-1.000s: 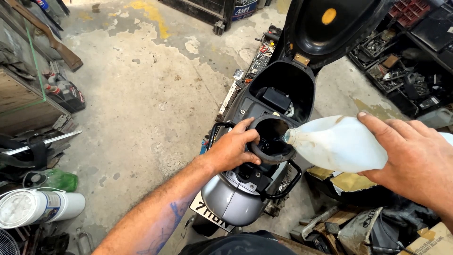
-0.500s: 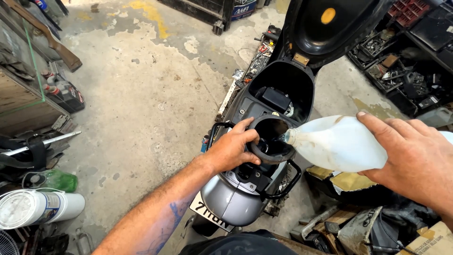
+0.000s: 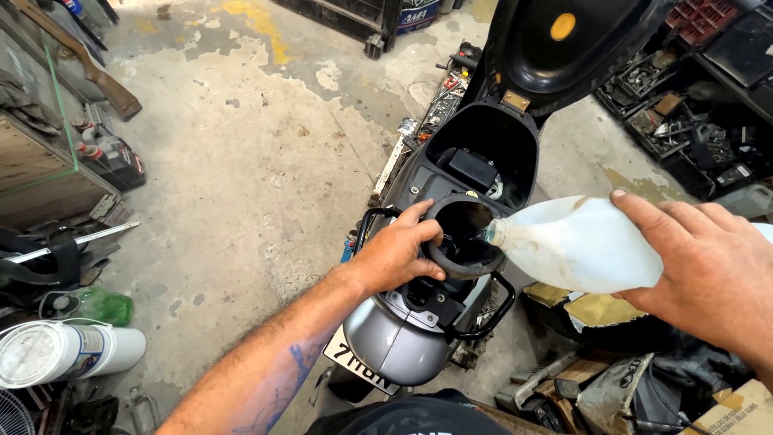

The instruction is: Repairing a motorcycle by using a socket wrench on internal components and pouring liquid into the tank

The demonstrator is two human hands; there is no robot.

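Note:
A grey scooter [image 3: 403, 342] stands on the concrete floor with its black seat [image 3: 564, 40] raised and the storage well open. My left hand [image 3: 398, 254] grips the rim of a black funnel [image 3: 460, 234] set at the scooter's rear. My right hand [image 3: 696, 262] holds a cloudy white plastic jug [image 3: 576, 242] tipped on its side, with its mouth at the funnel's edge.
A white spray can [image 3: 68, 354] and a green bottle [image 3: 101, 306] lie at the lower left beside tools. Wooden crates [image 3: 36, 173] stand at the left. Bins of parts [image 3: 684, 105] fill the upper right. Cardboard and scrap [image 3: 612, 387] crowd the lower right.

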